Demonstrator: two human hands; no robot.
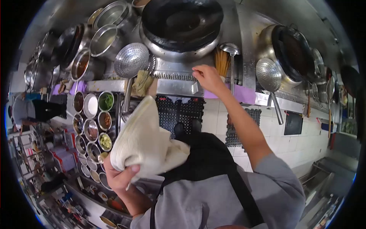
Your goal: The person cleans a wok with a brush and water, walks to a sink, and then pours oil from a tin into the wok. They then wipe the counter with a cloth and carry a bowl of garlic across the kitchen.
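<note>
At nine o'clock I see a rack of small round steel bowls (91,118) filled with seasonings and chopped greens; just right of it, at seven o'clock, my left hand (121,176) is clenched on a bunched cream-white cloth (143,141), thumb pressed over its lower fold, the cloth rising toward the centre; above it, at eleven o'clock, a perforated steel skimmer ladle (131,59) lies on the stove edge beside a folded yellowish rag (142,82); at twelve o'clock sits a big black round wok (182,19) in its steel ring; just below it my right hand (207,78) rests fingers-down on the steel stove front, fingers curled, pinching nothing I can make out; at two o'clock a second steel skimmer (268,74) leans by another dark wok (291,51).
</note>
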